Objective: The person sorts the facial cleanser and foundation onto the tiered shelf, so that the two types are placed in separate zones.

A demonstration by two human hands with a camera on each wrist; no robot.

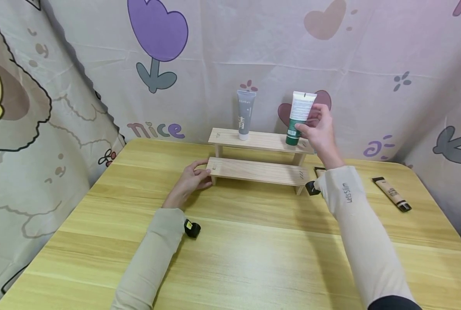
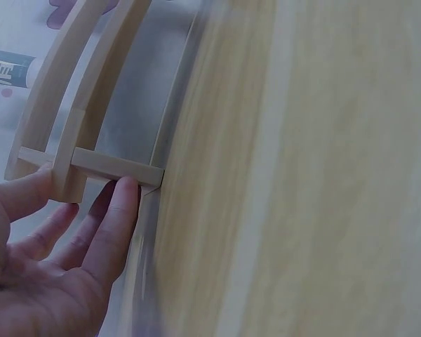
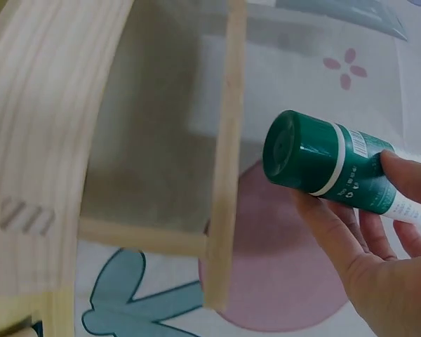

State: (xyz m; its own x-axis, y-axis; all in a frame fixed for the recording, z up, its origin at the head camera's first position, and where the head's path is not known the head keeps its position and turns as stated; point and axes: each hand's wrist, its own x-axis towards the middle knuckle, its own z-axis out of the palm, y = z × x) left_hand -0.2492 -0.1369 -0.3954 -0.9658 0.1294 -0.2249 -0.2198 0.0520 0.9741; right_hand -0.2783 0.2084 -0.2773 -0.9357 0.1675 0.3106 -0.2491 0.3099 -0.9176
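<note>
A two-tier wooden shelf (image 1: 257, 171) stands on the table. My left hand (image 1: 189, 181) grips the left end of its lower tier; in the left wrist view the thumb lies against the board (image 2: 69, 161) and fingertips touch the leg. Over the upper tier's right end, my right hand (image 1: 322, 131) holds a green and white squeeze tube (image 1: 301, 110) between thumb and fingers, cap down. The right wrist view shows its green cap (image 3: 284, 147) apart from the upper board (image 3: 228, 140). Toward the upper tier's left, a grey squeeze tube (image 1: 244, 113) stands upright on its cap.
On the table (image 1: 245, 258), a beige tube with black ends (image 1: 392, 194) lies right of the shelf. Another dark-ended item (image 1: 319, 171) is partly hidden behind the right sleeve. A patterned curtain (image 1: 222, 43) hangs right behind the shelf.
</note>
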